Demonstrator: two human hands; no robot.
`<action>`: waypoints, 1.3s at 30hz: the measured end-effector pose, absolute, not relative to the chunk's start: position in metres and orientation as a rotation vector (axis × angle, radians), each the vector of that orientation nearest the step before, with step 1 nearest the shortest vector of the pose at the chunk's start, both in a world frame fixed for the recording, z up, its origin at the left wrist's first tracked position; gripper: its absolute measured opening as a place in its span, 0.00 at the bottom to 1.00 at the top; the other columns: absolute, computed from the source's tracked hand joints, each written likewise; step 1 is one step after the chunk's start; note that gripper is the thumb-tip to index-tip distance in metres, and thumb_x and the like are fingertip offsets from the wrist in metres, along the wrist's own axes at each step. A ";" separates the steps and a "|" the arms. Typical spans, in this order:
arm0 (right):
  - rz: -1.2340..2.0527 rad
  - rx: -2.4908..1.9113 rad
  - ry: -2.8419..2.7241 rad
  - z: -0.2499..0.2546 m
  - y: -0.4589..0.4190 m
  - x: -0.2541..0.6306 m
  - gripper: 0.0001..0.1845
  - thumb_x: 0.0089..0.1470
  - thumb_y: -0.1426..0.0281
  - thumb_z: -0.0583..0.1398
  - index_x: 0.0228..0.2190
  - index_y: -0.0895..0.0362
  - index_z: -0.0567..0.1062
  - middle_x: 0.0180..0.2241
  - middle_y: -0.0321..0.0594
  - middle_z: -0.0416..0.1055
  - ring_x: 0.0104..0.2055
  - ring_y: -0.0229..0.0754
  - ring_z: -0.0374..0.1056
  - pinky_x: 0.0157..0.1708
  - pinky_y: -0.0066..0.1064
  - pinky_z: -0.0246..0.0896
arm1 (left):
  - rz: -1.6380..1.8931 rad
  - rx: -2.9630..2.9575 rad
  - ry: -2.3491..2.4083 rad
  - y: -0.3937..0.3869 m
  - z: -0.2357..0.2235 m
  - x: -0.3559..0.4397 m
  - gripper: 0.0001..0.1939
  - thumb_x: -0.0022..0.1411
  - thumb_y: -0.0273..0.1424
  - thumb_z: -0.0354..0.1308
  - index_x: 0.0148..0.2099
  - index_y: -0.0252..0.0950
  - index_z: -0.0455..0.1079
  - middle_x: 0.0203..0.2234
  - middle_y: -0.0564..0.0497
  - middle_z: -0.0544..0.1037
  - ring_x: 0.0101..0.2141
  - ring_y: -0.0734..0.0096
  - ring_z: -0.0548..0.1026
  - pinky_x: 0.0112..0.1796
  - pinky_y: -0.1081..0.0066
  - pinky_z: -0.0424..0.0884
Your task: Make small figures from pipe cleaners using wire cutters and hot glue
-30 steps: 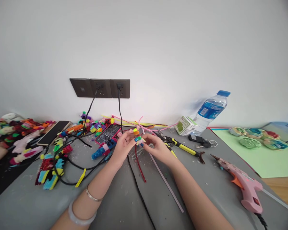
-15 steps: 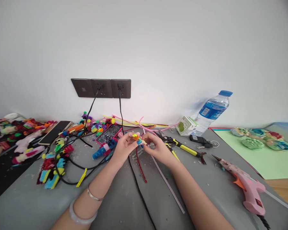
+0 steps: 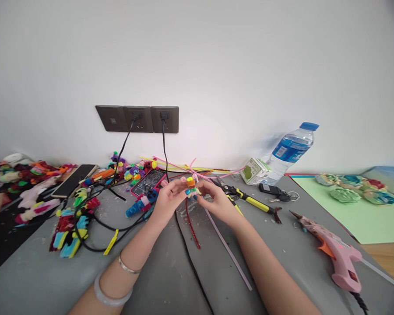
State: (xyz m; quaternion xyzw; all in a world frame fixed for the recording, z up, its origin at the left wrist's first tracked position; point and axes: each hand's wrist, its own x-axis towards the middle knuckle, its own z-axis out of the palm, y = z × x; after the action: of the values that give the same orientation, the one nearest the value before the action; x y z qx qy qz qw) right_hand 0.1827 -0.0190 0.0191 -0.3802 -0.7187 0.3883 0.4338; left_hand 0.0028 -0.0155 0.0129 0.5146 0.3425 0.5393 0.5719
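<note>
The small figure (image 3: 191, 187), in yellow, orange and green, is up between both hands, above the table (image 3: 164, 275). The left hand (image 3: 170, 197) pinches it from one side, thumb against the fingers; the right hand (image 3: 215, 201) grips it from the other, thumb at its lower part. Below the hands, a red stem (image 3: 193, 232) and a pink stem (image 3: 230, 253) lie on the table, with a black cable (image 3: 192, 264) near the red one. The pliers (image 3: 254, 202) lie just beyond the right hand, and a phone (image 3: 148, 183) lies behind the left.
</note>
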 end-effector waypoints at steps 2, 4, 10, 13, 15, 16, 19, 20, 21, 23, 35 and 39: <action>0.997 -0.950 -1.781 0.019 -0.019 0.182 0.04 0.56 0.69 0.59 0.34 0.55 0.69 0.31 0.34 0.65 0.33 0.38 0.62 0.36 0.29 0.59 | 1.273 1.198 0.838 -0.015 0.014 0.003 0.19 0.52 0.41 0.70 0.42 0.34 0.77 0.41 0.43 0.82 0.45 0.59 0.79 0.48 0.64 0.73; 1.034 -0.941 -1.770 0.018 -0.018 0.181 0.05 0.56 0.67 0.60 0.34 0.55 0.69 0.31 0.34 0.66 0.33 0.38 0.62 0.37 0.30 0.59 | 1.261 1.173 0.860 -0.015 0.014 0.003 0.19 0.52 0.41 0.70 0.41 0.34 0.78 0.39 0.44 0.82 0.42 0.61 0.79 0.45 0.65 0.73; 1.152 -0.967 -1.636 0.014 -0.015 0.181 0.12 0.55 0.60 0.62 0.35 0.54 0.69 0.32 0.36 0.71 0.34 0.41 0.67 0.34 0.32 0.60 | 1.173 1.078 0.866 -0.018 0.012 0.006 0.21 0.51 0.39 0.71 0.45 0.35 0.77 0.43 0.43 0.81 0.44 0.62 0.78 0.42 0.68 0.74; 1.151 -0.993 -1.622 0.013 -0.014 0.180 0.15 0.54 0.56 0.63 0.33 0.55 0.70 0.31 0.37 0.70 0.32 0.40 0.66 0.32 0.32 0.60 | 1.172 1.053 0.859 -0.019 0.011 0.009 0.21 0.50 0.38 0.72 0.45 0.35 0.76 0.43 0.44 0.81 0.44 0.63 0.78 0.42 0.68 0.74; 1.171 -1.000 -1.625 0.014 -0.015 0.179 0.16 0.53 0.55 0.64 0.32 0.55 0.70 0.31 0.36 0.69 0.31 0.39 0.65 0.32 0.31 0.60 | 1.181 1.044 0.871 -0.019 0.010 0.010 0.20 0.49 0.38 0.72 0.43 0.34 0.76 0.41 0.44 0.81 0.42 0.64 0.78 0.42 0.68 0.75; 1.193 -0.998 -1.618 0.014 -0.015 0.179 0.17 0.53 0.55 0.65 0.32 0.55 0.70 0.31 0.36 0.68 0.30 0.38 0.64 0.31 0.31 0.60 | 1.182 1.038 0.880 -0.019 0.009 0.010 0.20 0.49 0.38 0.72 0.43 0.34 0.75 0.40 0.45 0.81 0.41 0.64 0.78 0.42 0.67 0.75; 1.273 -0.986 -1.571 0.015 -0.016 0.178 0.19 0.50 0.54 0.66 0.32 0.55 0.70 0.32 0.35 0.68 0.29 0.37 0.65 0.30 0.31 0.62 | 1.180 1.043 0.906 -0.018 0.008 0.010 0.20 0.49 0.37 0.72 0.42 0.34 0.75 0.39 0.45 0.81 0.39 0.65 0.78 0.41 0.67 0.75; 1.290 -0.987 -1.555 0.014 -0.015 0.178 0.19 0.50 0.54 0.66 0.33 0.55 0.70 0.32 0.35 0.68 0.29 0.37 0.67 0.30 0.31 0.63 | 1.182 1.053 0.915 -0.018 0.007 0.010 0.19 0.49 0.37 0.72 0.41 0.34 0.75 0.38 0.45 0.81 0.39 0.65 0.78 0.41 0.67 0.75; 1.297 -0.989 -1.541 0.014 -0.015 0.178 0.18 0.51 0.54 0.66 0.33 0.55 0.70 0.33 0.36 0.69 0.29 0.37 0.68 0.31 0.31 0.64 | 1.184 1.065 0.925 -0.018 0.007 0.010 0.19 0.49 0.37 0.72 0.41 0.33 0.75 0.38 0.46 0.81 0.38 0.65 0.78 0.41 0.67 0.75; 1.273 -1.001 -1.527 0.013 -0.014 0.179 0.17 0.52 0.56 0.65 0.34 0.55 0.71 0.33 0.36 0.70 0.31 0.39 0.69 0.32 0.32 0.65 | 1.184 1.083 0.942 -0.018 0.007 0.009 0.18 0.50 0.37 0.71 0.41 0.33 0.75 0.37 0.46 0.80 0.38 0.65 0.78 0.40 0.67 0.75; 1.308 -1.108 -1.355 0.012 -0.012 0.178 0.15 0.46 0.58 0.66 0.32 0.56 0.76 0.30 0.39 0.76 0.30 0.41 0.70 0.27 0.32 0.66 | 1.173 1.242 1.037 -0.019 0.009 0.011 0.12 0.52 0.33 0.67 0.38 0.34 0.75 0.35 0.47 0.79 0.33 0.68 0.76 0.33 0.71 0.73; 1.289 -1.104 -1.359 0.009 -0.011 0.178 0.14 0.44 0.63 0.67 0.32 0.57 0.78 0.33 0.40 0.78 0.33 0.41 0.71 0.34 0.33 0.66 | 1.174 1.225 1.052 -0.020 0.009 0.013 0.12 0.53 0.34 0.66 0.39 0.33 0.74 0.36 0.47 0.78 0.33 0.68 0.75 0.28 0.73 0.73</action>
State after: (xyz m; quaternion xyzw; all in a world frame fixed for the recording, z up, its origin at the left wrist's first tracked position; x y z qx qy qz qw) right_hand 0.1782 -0.0110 0.0090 -0.4496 -0.5535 0.5247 0.4649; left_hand 0.0125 -0.0203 0.0089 0.5159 0.4430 0.4944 0.5415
